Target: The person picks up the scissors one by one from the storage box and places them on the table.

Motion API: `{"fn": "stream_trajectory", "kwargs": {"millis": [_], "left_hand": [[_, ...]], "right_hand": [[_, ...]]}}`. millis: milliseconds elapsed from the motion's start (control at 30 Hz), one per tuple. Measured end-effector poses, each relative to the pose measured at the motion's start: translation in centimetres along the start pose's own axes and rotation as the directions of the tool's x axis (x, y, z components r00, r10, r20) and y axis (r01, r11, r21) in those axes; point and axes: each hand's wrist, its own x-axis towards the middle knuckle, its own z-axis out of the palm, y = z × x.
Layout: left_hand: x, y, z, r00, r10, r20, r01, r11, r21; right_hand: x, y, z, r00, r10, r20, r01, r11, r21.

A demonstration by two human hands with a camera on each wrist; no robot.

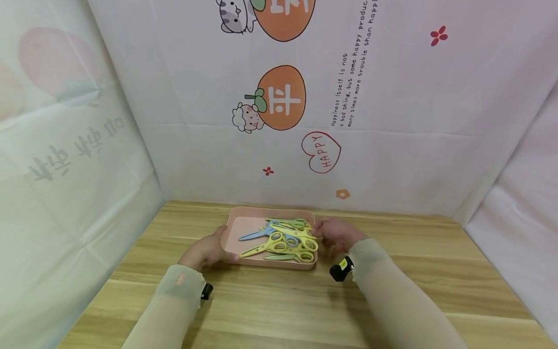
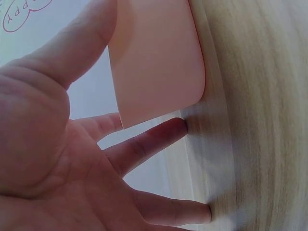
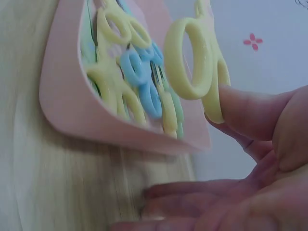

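Note:
A shallow pink tray (image 1: 241,228) sits on the wooden table with yellow, blue and green plastic scissors piled toward its right side. At the tray's left front corner, my left hand (image 1: 206,249) touches the walls with thumb and index finger spread. Its fingers look mostly straight in the left wrist view, beside the pink wall (image 2: 159,62). My right hand (image 1: 337,232) pinches a handle loop of yellow scissors (image 3: 185,86) between thumb and index finger, its other fingers extended. These scissors are raised above the blue scissors (image 3: 137,72) and other yellow scissors (image 3: 108,86) in the tray.
A white printed cloth (image 1: 196,160) stands right behind the tray, with more cloth at the left and right sides. Bare wooden table (image 1: 279,305) extends in front of the tray and to its right.

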Motion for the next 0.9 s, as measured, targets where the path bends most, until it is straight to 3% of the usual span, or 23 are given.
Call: {"fn": "stream_trajectory", "kwargs": {"millis": [267, 433, 667, 900], "left_hand": [[0.0, -0.1, 0.2, 1.000, -0.004, -0.007, 0.004, 1.000, -0.015], [0.1, -0.3, 0.6, 1.000, -0.015, -0.008, 0.015, 0.999, -0.040], [0.0, -0.2, 0.5, 1.000, -0.011, -0.019, 0.010, 0.999, -0.045], [0.1, -0.4, 0.4, 1.000, -0.006, -0.017, 0.006, 1.000, 0.001]], "right_hand": [[-0.1, 1.6, -2.4, 0.998, 0.026, 0.049, -0.034, 0.984, 0.174], [-0.4, 2.9, -4.4, 0.999, 0.049, 0.024, -0.053, 0.967, 0.250], [-1.9, 4.5, -8.2, 0.997, 0.066, -0.036, -0.057, 0.974, 0.220], [-3.0, 5.6, -10.7, 0.987, 0.103, -0.125, -0.093, 0.992, 0.083]]}}
